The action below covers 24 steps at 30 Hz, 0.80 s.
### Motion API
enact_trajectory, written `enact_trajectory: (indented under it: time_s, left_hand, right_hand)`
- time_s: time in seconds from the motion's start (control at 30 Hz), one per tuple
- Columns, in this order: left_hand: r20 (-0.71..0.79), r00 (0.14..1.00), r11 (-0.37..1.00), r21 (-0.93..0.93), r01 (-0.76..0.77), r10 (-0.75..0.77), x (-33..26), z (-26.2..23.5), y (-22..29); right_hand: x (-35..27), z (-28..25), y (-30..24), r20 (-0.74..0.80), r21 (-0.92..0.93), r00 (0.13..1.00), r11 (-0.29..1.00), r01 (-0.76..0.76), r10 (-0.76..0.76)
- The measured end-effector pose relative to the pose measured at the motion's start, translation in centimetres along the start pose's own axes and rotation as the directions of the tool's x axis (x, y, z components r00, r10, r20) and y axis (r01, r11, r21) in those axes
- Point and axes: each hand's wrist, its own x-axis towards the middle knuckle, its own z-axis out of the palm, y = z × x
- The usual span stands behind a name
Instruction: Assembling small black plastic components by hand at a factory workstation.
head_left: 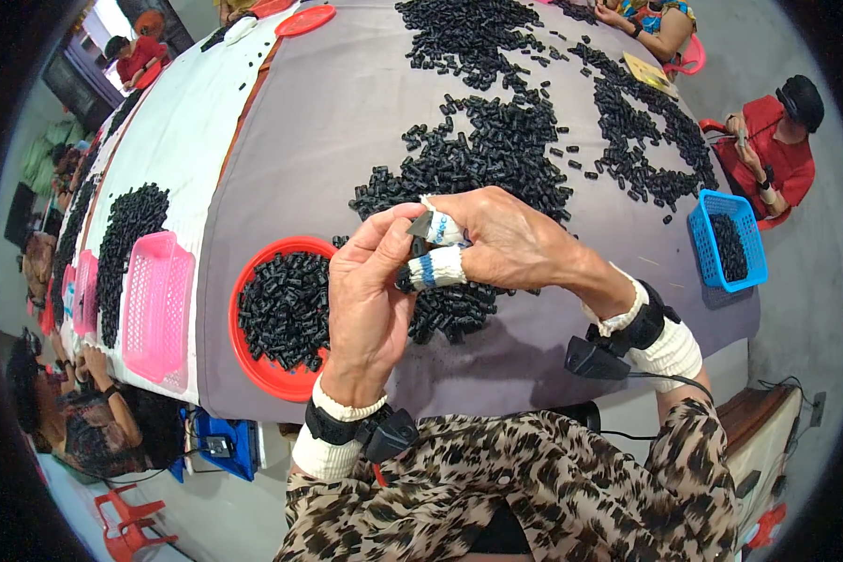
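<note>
My two hands meet over the near side of the table. My left hand (pixel 370 304) is closed, its thumb and fingers pinching a small black cylindrical piece (pixel 404 278), mostly hidden. White finger covers, one with a blue band, wrap fingers of my right hand (pixel 515 239). That hand is closed too, against the left fingertips, with a thin dark grey blade-like piece (pixel 421 226) at its covered finger. Below and left of my hands stands a round red tray (pixel 242 351) full of small black pieces. A large heap of similar black pieces (pixel 478 155) spreads beyond my hands.
On the right edge sits a blue basket (pixel 761 272) with black pieces inside. Pink baskets (pixel 159 309) and another black heap (pixel 133 220) lie to the left on white cloth. A person in red (pixel 782 155) works at the far right; several others sit around the table.
</note>
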Motion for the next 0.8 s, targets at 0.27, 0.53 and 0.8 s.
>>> enact_trajectory:
  time_s: [0.27, 0.53, 0.8]
  left_hand:
    - [-0.013, 1.000, 0.999, 0.054, 0.000, 0.001, -0.1, 0.3, -0.1]
    - [0.037, 0.999, 0.999, 0.020, 0.031, -0.032, 0.1, -0.1, -0.4]
    - [0.032, 0.999, 0.996, 0.087, 0.005, -0.007, -0.2, 0.2, -0.5]
  right_hand:
    - [-0.2, -0.1, 0.4, 0.002, -0.063, 0.999, 0.997, 0.052, -0.052]
    - [-0.4, -0.1, 0.7, -0.008, -0.085, 0.999, 0.996, 0.040, -0.041]
    - [-0.6, 0.0, 0.3, -0.010, -0.049, 1.000, 0.999, 0.016, -0.017]
